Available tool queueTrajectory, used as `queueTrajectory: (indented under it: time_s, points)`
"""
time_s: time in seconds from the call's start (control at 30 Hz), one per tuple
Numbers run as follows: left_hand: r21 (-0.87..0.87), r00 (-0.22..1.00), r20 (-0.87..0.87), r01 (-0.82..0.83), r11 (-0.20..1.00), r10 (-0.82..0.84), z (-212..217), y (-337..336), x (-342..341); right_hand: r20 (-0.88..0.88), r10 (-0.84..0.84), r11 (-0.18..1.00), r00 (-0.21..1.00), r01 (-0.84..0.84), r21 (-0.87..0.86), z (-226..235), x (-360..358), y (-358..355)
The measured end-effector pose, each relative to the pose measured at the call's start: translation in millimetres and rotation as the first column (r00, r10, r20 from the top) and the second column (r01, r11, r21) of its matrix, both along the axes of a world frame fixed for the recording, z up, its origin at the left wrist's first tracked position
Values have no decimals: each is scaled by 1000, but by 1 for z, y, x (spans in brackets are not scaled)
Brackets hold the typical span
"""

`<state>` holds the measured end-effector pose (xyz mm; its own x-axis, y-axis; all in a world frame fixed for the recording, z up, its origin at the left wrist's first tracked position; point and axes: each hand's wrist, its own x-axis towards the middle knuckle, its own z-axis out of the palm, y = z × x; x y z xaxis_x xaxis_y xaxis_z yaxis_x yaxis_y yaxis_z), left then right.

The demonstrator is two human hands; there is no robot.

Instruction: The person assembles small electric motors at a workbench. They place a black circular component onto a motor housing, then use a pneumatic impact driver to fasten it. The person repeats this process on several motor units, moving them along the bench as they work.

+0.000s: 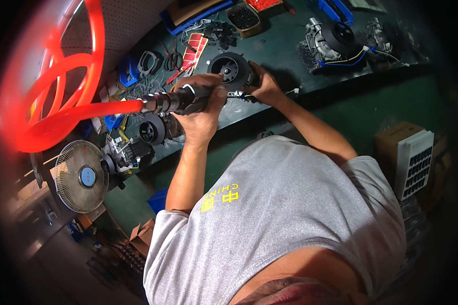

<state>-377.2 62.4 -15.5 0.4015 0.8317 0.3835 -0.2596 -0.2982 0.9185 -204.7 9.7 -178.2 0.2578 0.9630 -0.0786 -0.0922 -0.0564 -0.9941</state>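
Observation:
My left hand [202, 119] is wrapped round a dark air tool [192, 98] with a metal hose coupling. A coiled red air hose [114, 107] runs from its back end. The front of the tool points at the hub of a round black fan wheel [241, 71] on a blower motor unit; I cannot tell whether its tip touches. My right hand [265, 87] grips the right side of this blower unit near the bench edge. Fingers partly hide the tool's front and the unit's underside, where a wire with a white connector [296, 90] sticks out.
More blower units, one with blue wires [326, 43], stand on the green bench [285, 30]. Pliers [173, 60], a red label sheet [194, 48], a box of black parts [243, 20] and blue bins [129, 71] lie around. A fan [81, 175] stands at left.

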Motion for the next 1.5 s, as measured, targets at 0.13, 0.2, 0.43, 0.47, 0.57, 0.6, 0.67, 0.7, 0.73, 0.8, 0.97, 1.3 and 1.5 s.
queueTrajectory:
  time_s: [0.13,0.2,0.43,0.47,0.57,0.6,0.67,0.7,0.73,0.8,0.97,1.3,1.5]
  points:
    - [2,1000,-1,-26,1000,26,9,4,3,413,-192,980,890,150,132,-9,-5,-12]
    - [-21,999,-16,-29,999,29,10,4,3,610,-310,942,729,149,300,-23,-4,-23]
    - [5,999,-14,-48,999,48,10,-4,7,715,-273,918,644,-47,394,-34,-35,-30]
    - [2,999,-5,-49,999,49,10,-6,8,715,-272,921,644,-42,387,-35,-39,-28]
    - [19,999,-22,-46,999,46,15,-10,7,718,-277,920,639,-39,390,-33,-44,-24]
    - [29,999,-33,-36,999,37,17,-10,7,721,-290,915,629,-38,401,-33,-43,-23]
    - [13,1000,-10,-28,1000,28,30,-13,6,707,-312,904,634,-31,427,-35,-40,-22]
    - [61,1000,20,-13,998,12,34,-9,6,688,-323,896,650,-24,443,-35,-40,-21]
    - [71,999,38,6,997,-9,41,-8,7,669,-334,888,664,-17,459,-36,-38,-20]
    - [15,989,125,83,996,-84,54,-11,12,640,-344,872,687,-18,489,-33,-33,-22]
    - [25,992,128,17,1000,-20,54,-4,42,627,-391,908,674,170,383,-37,-17,-34]
    - [118,994,-14,-111,987,113,5,10,88,278,-389,918,878,345,195,-45,-15,-13]
    - [126,993,-5,-117,985,119,1,10,90,249,-356,932,901,322,166,-37,-13,-15]
